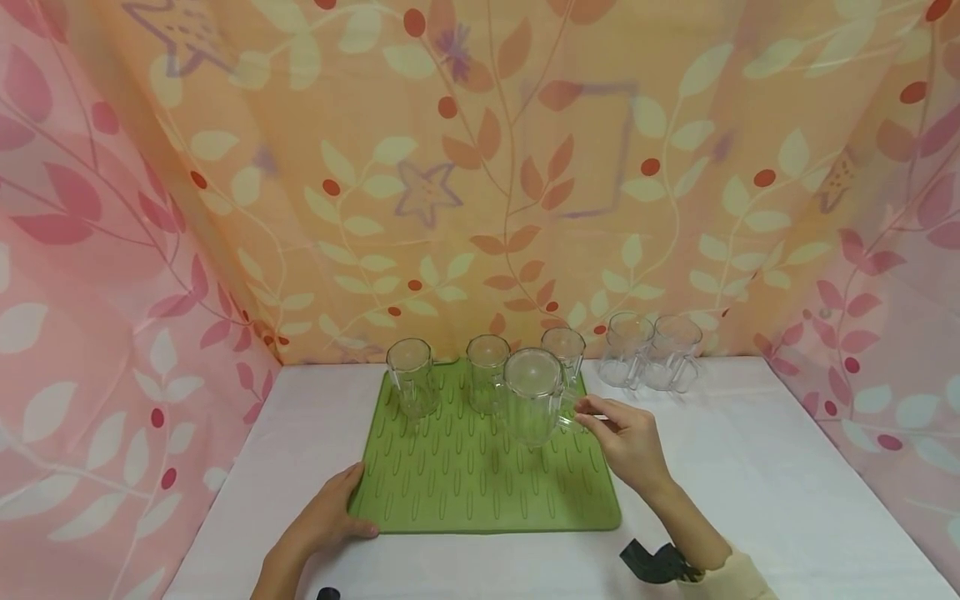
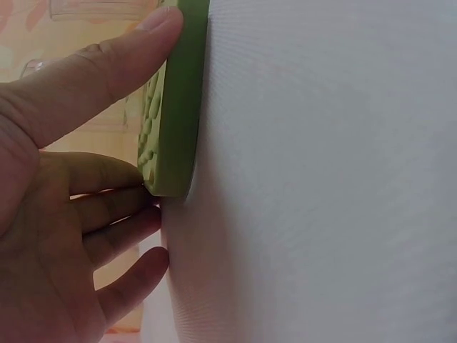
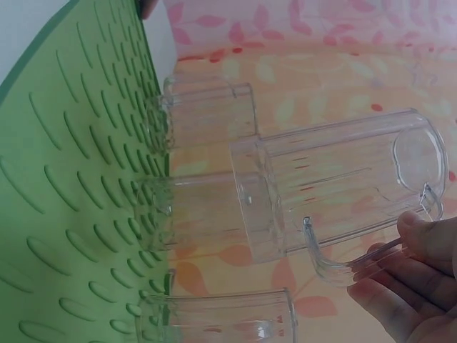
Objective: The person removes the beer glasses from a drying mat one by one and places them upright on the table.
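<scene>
My right hand pinches the handle of a clear glass mug between thumb and fingers, above the right part of a green ridged drying mat. In the right wrist view this mug is upside down, its rim toward the mat. Behind it on the mat stand three more clear mugs: one at the back left, one in the middle and one at the back right. My left hand rests at the mat's front left corner, thumb along the front edge, fingers touching the left edge.
Two more clear mugs, one on the left and one on the right, stand close together on the white tablecloth, right of the mat. A flower-patterned curtain closes off the back and both sides.
</scene>
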Tool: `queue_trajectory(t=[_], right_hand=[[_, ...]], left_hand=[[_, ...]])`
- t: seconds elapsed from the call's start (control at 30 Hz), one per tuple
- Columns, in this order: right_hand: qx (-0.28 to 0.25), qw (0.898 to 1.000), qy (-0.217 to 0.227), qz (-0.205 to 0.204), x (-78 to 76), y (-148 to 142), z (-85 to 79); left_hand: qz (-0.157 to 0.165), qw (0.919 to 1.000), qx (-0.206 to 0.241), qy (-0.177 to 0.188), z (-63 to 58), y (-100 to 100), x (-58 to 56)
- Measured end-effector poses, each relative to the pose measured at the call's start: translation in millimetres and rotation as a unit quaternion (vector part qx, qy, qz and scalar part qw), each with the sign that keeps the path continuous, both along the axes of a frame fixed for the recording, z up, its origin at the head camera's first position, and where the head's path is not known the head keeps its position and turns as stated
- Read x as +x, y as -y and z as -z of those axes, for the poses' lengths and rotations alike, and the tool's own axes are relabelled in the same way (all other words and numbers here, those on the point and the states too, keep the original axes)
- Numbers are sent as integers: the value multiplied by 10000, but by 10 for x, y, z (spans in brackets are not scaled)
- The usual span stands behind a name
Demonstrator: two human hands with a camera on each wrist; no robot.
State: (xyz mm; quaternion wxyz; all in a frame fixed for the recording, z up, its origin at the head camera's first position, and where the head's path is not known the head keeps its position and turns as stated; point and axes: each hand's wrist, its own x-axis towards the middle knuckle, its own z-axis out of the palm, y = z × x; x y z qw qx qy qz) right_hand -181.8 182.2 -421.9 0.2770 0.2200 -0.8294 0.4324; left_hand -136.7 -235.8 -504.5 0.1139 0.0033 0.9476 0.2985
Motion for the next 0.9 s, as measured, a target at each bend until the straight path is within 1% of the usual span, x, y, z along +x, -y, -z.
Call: queue_trajectory(t=[0.47, 0.67, 0.9], right_hand=[[98, 9999, -72, 71, -10, -20, -14], [84, 9998, -172, 31, -29, -33, -16], [140, 9991, -402, -44, -58, -44, -40]], left_hand=[[43, 10000, 4, -49, 20, 5, -13], [137, 9998, 20, -131, 26, 6, -8], [184, 9997, -56, -170, -7, -20, 5]])
